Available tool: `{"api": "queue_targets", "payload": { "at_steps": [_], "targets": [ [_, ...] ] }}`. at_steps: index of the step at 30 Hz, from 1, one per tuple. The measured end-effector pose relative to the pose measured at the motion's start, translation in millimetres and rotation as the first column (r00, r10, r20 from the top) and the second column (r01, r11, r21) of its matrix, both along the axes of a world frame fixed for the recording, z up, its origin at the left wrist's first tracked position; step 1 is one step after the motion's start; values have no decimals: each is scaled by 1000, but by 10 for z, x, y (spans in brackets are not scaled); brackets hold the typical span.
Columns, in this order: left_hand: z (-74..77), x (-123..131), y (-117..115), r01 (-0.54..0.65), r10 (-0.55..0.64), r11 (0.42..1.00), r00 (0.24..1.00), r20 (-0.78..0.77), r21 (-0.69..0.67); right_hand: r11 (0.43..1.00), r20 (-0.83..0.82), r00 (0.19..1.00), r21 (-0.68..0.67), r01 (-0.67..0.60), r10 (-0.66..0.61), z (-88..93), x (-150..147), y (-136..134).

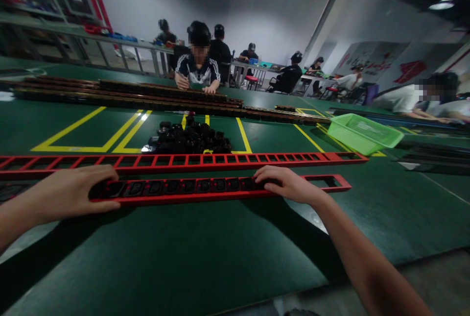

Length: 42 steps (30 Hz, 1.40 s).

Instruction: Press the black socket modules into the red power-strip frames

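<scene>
A long red frame [183, 199] lies across the green table, with several black sockets [189, 186] set in a row in its slots. My left hand [81, 189] grips this frame on the left, thumb along its near edge and fingers over the far edge. Farther right, my right hand [281, 182] holds the same frame, its fingers bent over the far edge and the last black pieces. The frame's right end shows an open slot. Just behind lies a second red frame [209, 164], its slots without sockets.
Behind the frames is a pile of loose black parts [191, 135] on yellow-taped table [271, 134]. Long dark strips [147, 96] lie farther back. A green basket [363, 132] stands at the right. A person [198, 63] sits across the table; another leans in at far right.
</scene>
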State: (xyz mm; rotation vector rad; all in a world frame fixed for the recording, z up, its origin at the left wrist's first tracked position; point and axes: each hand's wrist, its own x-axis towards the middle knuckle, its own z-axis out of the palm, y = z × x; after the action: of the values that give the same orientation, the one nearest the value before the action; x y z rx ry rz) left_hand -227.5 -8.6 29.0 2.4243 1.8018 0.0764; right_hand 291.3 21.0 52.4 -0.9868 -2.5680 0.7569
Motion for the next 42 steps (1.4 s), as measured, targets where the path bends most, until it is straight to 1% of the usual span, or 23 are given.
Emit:
{"api": "queue_targets", "payload": {
  "at_steps": [4,9,12,17,23,29,35,42],
  "targets": [
    [-10,-29,30,0,0,1000,1000,-10,-11,1000,12,1000,-11,2,-2,6,-4,2],
    [-47,-64,69,-10,9,998,1000,-8,-56,1000,24,1000,-4,12,-12,15,3,-7],
    [-43,-59,58,5,-5,1000,1000,-6,-26,1000,28,1000,0,11,-11,14,8,-11],
    [-28,-68,64,-9,7,997,1000,-16,-72,1000,18,1000,1,6,-6,16,-5,-20],
    [-45,-79,75,7,-8,999,1000,-24,-43,1000,36,999,0,20,-20,31,-27,-29],
    [-69,-102,86,-5,4,997,1000,-14,-78,1000,38,999,1,22,-22,26,-26,-35],
    [-109,-147,110,-5,4,998,1000,-11,-59,1000,35,999,3,26,-26,18,-30,-24],
    [-90,-118,101,-6,5,998,1000,-15,-58,1000,42,999,-1,26,-26,30,-31,-29]
  ]
}}
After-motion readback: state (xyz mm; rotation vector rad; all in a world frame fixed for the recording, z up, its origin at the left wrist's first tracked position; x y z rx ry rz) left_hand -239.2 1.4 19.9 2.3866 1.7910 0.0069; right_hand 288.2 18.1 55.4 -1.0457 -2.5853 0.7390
